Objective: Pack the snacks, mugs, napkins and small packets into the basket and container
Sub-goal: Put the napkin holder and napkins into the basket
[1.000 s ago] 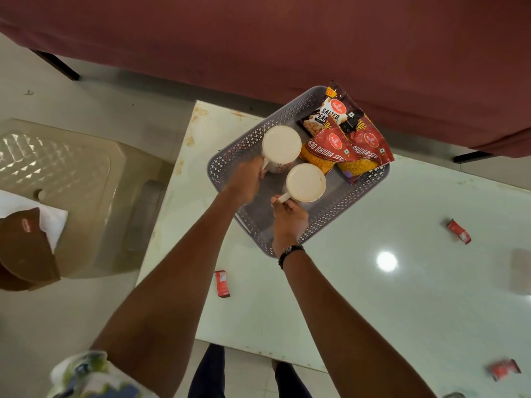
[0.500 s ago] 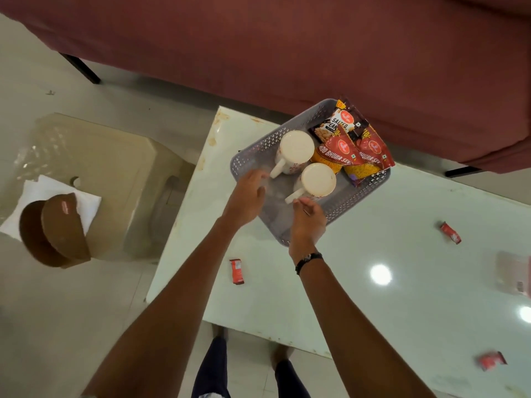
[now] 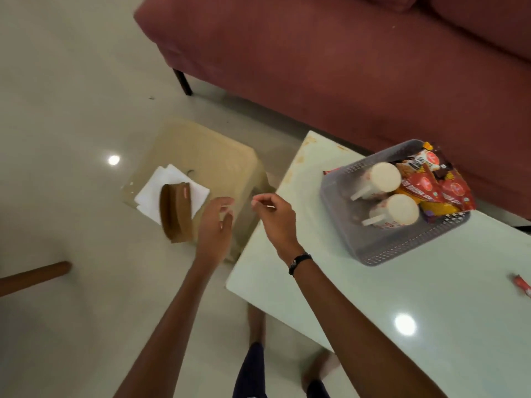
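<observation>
A grey perforated basket (image 3: 382, 255) stands on the pale table near its far left corner. Two white mugs (image 3: 383, 180) (image 3: 399, 211) lie in it beside red and orange snack packs (image 3: 431, 182). On a beige plastic stool to the left, white napkins (image 3: 161, 188) lie under a brown paper container (image 3: 176, 212). My left hand (image 3: 215, 225) hovers open just right of the brown container. My right hand (image 3: 273, 216) hangs over the table's left edge with fingers loosely curled and nothing visible in it. A small red packet (image 3: 521, 285) lies on the table at the right edge.
A maroon sofa (image 3: 344, 67) runs behind the table. The beige stool (image 3: 209, 150) stands on the glossy floor left of the table (image 3: 373, 311). A brown wooden leg (image 3: 34, 275) juts in at the left. My legs and feet show below the table's near edge.
Both hands have left the mugs in the basket and swung left toward the stool. The camera has turned left, so the basket now sits at the right.
</observation>
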`<state>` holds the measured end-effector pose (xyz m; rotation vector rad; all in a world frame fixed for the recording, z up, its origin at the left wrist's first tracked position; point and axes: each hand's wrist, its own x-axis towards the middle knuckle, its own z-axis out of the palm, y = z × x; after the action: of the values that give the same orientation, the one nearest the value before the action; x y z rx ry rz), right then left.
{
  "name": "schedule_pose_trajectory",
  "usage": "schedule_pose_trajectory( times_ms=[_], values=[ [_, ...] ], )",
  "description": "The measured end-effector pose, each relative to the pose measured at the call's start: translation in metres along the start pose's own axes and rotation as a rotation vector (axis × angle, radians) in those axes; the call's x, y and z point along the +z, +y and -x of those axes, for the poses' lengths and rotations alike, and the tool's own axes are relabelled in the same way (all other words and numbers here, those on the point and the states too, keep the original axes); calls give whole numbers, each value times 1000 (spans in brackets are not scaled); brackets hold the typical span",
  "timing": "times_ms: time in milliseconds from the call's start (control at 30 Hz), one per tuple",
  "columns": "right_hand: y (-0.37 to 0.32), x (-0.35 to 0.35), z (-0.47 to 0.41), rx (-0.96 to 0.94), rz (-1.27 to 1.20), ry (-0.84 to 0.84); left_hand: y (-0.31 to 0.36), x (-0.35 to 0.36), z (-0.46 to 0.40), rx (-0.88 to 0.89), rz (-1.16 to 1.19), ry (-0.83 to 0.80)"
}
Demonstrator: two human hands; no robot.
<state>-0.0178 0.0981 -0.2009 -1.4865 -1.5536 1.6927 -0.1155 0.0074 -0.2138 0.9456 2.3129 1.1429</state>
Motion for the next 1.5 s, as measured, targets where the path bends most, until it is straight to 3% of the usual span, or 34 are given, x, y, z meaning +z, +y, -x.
schedule_pose_trajectory(
  times_ms=[167,267,467,633,867,1200,1500],
  values=[
    [1,81,5,-43,104,-169,-51,-57,-13,-17,-52,169],
    [3,119,7,-40,168,-234,-73,-74,-14,-157,-46,262],
    [4,154,7,-28,248,-306,-94,-81,-24,-425,105,34],
    [14,166,4,-13,333,-330,-105,-79,-30,-428,33,-118],
    [20,170,2,-55,383,-332,-113,-78,-34,-342,-75,-187],
    [4,113,9,-165,321,-254,-54,-57,-26,-247,45,-196],
    [13,-57,6,-258,431,-31,51,45,5,-103,155,-410]
  ],
)
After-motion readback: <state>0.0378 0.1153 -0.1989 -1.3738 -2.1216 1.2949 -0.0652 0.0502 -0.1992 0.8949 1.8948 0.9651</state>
